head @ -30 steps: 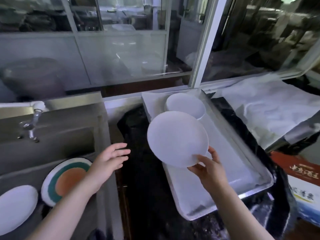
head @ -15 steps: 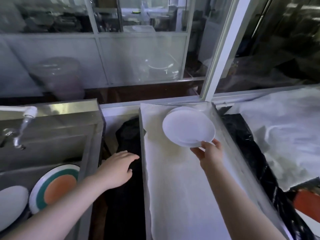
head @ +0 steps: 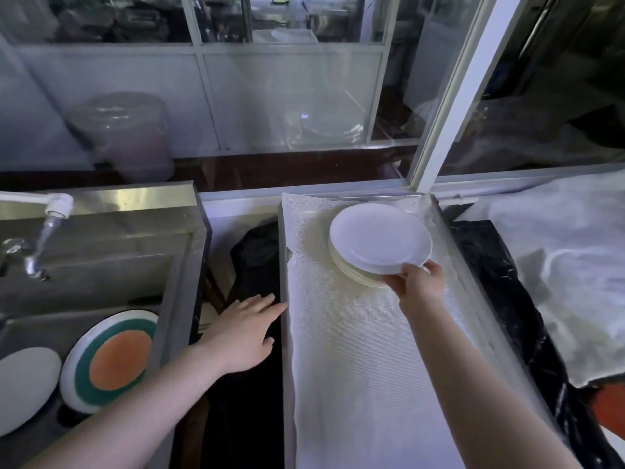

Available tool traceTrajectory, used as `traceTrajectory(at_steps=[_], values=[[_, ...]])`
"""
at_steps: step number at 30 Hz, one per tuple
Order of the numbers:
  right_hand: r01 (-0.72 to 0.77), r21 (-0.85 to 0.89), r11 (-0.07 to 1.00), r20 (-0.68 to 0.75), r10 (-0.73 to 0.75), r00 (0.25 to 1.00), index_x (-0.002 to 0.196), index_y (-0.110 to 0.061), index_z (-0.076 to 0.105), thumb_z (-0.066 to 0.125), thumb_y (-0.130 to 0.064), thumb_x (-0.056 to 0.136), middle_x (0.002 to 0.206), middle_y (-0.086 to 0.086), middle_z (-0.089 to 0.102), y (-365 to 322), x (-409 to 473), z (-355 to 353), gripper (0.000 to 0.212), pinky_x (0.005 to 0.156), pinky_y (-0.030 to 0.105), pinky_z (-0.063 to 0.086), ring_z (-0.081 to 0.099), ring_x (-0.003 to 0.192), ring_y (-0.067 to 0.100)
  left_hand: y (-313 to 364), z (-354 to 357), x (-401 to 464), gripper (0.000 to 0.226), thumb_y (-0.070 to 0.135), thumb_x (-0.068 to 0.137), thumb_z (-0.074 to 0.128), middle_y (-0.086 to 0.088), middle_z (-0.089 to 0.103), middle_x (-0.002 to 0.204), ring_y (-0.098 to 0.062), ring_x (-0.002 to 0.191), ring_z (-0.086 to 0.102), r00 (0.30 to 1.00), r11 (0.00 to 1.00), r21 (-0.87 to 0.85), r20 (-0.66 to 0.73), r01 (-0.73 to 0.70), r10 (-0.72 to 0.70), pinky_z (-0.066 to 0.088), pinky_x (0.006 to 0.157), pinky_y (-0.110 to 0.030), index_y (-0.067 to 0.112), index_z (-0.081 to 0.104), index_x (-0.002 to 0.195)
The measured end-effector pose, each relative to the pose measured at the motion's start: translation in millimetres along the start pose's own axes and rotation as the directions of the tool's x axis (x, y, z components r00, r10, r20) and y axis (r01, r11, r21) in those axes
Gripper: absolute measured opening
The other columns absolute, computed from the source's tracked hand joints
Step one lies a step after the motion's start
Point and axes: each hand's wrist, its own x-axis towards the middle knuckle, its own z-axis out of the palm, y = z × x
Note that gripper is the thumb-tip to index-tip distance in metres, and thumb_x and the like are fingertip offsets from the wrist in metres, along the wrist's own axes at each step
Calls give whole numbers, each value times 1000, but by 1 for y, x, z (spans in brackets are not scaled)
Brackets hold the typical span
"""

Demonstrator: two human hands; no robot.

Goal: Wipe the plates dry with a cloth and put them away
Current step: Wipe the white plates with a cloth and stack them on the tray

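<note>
Plate (head: 378, 242) is going onto the white stack (head: 351, 275) at the far end of the cloth-lined tray (head: 284, 333); right hand (head: 417, 282) is pinching its near rim, thumb on top. Put-away step, looks nearly seated. Left hand (head: 241, 336) is hovering flat, fingers straight, holding nothing, beside the tray edge. Next: releasing cleanly, then reaching for the sink (head: 135, 231), where a striped plate (head: 108, 360) and a white one (head: 23, 387) are waiting.

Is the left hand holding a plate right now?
No, the left hand is open and empty beside the tray; the right hand holds the white plate.
</note>
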Motion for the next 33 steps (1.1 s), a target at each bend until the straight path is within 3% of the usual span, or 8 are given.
traceTrajectory(at_steps=[5,9,13,18,23,26,29,33], values=[[197,-333,922,-57,-229,972,102,-14,55,51,2,81,98,7,63,2,6,4,26,62,40,60,66,86,33,5,11,4,84,58,90,48,3,-10,161,-20,148,-7,995,996,86,92,-32,24,2,119,-46,31,0,153],[270,-609,746,-32,-364,931,82,-8,55,51,-4,79,92,18,65,8,12,-1,7,49,24,37,55,68,28,6,20,6,92,60,86,54,1,-14,160,-21,148,-10,994,991,129,109,-33,19,1,118,-49,30,-3,153],[262,-655,708,-9,-354,935,77,-12,47,47,-3,76,76,13,53,15,19,-4,9,64,29,34,40,82,22,7,23,7,96,58,84,59,2,-15,160,-22,148,-9,995,993,117,98,-26,15,2,118,-49,30,-3,152],[250,-675,694,-48,-379,924,94,-1,59,47,-3,79,98,22,61,20,18,-5,20,71,39,47,55,90,30,7,25,8,97,57,83,61,2,-14,160,-21,148,-8,996,993,115,92,-19,8,3,118,-48,30,-1,153],[235,-710,664,-59,-389,919,102,0,58,50,-11,88,117,20,55,24,12,-8,19,71,24,34,37,69,7,9,24,9,97,57,83,61,2,-13,160,-22,148,-6,996,994,109,88,-12,2,5,119,-48,30,0,153],[252,-692,677,-21,-368,930,102,-6,58,50,-23,91,112,21,60,30,-1,-13,22,74,30,39,52,92,23,8,25,8,97,56,83,62,2,-13,160,-21,148,-5,996,995,99,87,-5,-4,6,119,-47,30,-1,153],[231,-676,700,22,-294,955,129,-12,54,47,-32,94,114,7,63,45,-24,-23,41,81,30,38,55,108,28,8,28,6,94,55,86,59,3,-12,160,-21,148,-3,997,997,76,80,2,-8,7,119,-46,30,-2,153],[293,-742,602,269,-133,954,96,-24,64,49,-41,84,89,-7,59,70,-54,-33,26,79,29,43,53,93,18,7,34,-6,83,50,93,50,2,0,162,-19,149,2,997,1000,17,71,9,-10,10,119,-43,30,-6,153]])
